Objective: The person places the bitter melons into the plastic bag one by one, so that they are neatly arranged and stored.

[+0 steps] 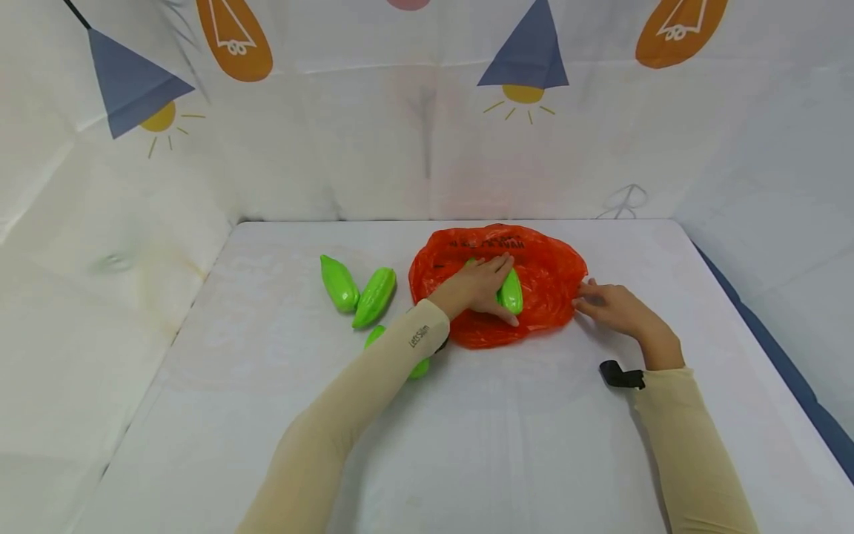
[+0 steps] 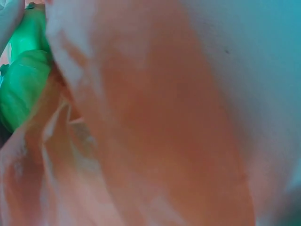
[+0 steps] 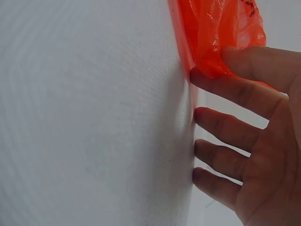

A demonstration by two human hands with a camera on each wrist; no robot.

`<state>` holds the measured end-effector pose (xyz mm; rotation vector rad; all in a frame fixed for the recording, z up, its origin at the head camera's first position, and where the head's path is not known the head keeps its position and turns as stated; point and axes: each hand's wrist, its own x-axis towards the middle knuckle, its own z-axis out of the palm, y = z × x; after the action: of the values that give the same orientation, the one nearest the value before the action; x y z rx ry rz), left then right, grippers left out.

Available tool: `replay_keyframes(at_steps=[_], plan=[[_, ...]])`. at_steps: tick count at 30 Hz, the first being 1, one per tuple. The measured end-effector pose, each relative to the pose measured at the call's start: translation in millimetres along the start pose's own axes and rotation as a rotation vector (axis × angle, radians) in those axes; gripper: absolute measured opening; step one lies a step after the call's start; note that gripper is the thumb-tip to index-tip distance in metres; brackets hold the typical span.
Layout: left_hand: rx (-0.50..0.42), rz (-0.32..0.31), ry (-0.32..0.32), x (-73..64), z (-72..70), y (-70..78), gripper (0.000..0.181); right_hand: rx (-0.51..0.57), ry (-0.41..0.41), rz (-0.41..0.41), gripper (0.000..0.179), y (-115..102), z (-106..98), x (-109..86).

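A red plastic bag (image 1: pixel 547 259) with dark print lies spread on the table. On it, my left hand (image 1: pixel 475 288) rests over bright green, ridged, gourd-like pieces, fingers extended and thumb spread. One green gourd-like piece (image 1: pixel 511 293) shows between thumb and fingers, and another is mostly hidden behind the fingertips. Two green gourds (image 2: pixel 23 89) appear beside the bag's blurred plastic in the left wrist view. At the bag's right edge, my right hand (image 1: pixel 617 308) pinches the red plastic (image 3: pixel 211 52) between thumb and index finger; the other fingers reach out, tips at the table surface.
To the left lie two more green gourds (image 1: pixel 339 283), the second gourd (image 1: pixel 375 298) close beside it. Green also shows on both sides of the left sleeve (image 1: pixel 373 378), which partly covers it. A white cloth wall (image 1: pixel 373 148) rises behind the white table (image 1: pixel 500 445).
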<state>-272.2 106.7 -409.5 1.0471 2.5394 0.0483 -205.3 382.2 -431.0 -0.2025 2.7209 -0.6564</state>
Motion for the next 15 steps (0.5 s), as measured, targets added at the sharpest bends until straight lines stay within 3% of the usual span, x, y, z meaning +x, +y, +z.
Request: replay_keyframes(at_steps=[15], plan=[[0.006,0.013,-0.014,1.8,2.4,-2.9,0.123,-0.004,-0.005,0.016,0.062,0.5,0.4,0.6]])
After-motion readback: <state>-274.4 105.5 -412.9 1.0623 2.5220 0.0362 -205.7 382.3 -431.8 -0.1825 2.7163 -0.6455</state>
